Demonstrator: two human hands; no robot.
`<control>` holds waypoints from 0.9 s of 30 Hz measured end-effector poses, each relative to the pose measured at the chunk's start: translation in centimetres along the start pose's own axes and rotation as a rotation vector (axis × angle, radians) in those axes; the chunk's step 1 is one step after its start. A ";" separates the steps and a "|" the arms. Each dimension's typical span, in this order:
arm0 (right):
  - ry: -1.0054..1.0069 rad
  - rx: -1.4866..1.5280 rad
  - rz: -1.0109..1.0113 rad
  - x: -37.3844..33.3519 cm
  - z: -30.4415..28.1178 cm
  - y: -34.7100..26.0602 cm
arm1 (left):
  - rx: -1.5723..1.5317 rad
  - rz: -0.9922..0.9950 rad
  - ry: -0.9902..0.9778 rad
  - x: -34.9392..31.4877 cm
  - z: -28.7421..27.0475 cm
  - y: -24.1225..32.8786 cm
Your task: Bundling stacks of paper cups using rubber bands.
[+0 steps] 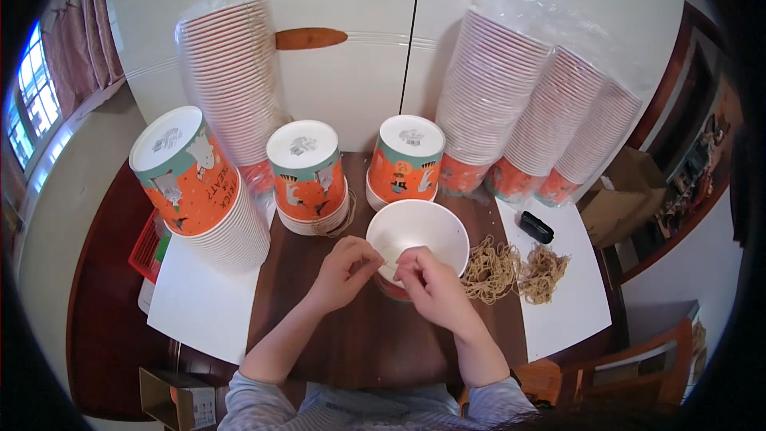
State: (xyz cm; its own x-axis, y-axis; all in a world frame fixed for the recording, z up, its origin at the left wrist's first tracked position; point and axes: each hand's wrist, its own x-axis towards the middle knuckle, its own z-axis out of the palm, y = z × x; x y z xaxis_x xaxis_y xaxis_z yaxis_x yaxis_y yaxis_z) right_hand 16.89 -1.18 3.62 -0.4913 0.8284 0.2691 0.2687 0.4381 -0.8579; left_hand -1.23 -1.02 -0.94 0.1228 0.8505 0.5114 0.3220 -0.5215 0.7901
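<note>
A white paper bowl (419, 230) stands mouth up on the dark wooden table (375, 335), its orange outside just showing at the bottom. My left hand (345, 271) and my right hand (427, 281) meet at its near rim, fingertips pinched together on the rim edge. Whether something thin lies between the fingers I cannot tell. A heap of tan rubber bands (515, 271) lies just right of my right hand.
Three upside-down stacks of orange bowls (206, 183) (309, 175) (404, 158) stand behind the open bowl. Tall plastic-wrapped bowl stacks (231, 72) (542, 112) lean on the white cabinet. White sheets (203, 295) (570, 303) flank the table. A black object (536, 227) lies at right.
</note>
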 end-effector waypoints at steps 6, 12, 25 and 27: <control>-0.053 0.105 0.109 -5.1 3.0 0.4 | 0.053 -0.007 0.043 -5.1 0.6 1.1; -0.102 0.405 0.426 -10.2 6.4 4.0 | -0.034 -0.167 0.143 -9.8 2.3 2.4; 0.093 0.182 0.185 -12.1 7.7 3.5 | -0.505 -0.459 0.021 -12.4 4.7 3.6; 0.098 0.161 0.190 -12.1 7.6 3.2 | -0.481 -0.487 0.011 -12.4 4.8 3.6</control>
State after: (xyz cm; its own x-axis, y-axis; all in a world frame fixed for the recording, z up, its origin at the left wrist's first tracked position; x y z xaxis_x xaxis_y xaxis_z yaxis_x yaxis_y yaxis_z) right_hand 17.38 -12.46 -5.71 -0.3601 0.9236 0.1312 0.2097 0.2172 -0.9534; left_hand 2.88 -13.14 -6.08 0.0597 0.9964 0.0606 -0.1150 -0.0535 0.9919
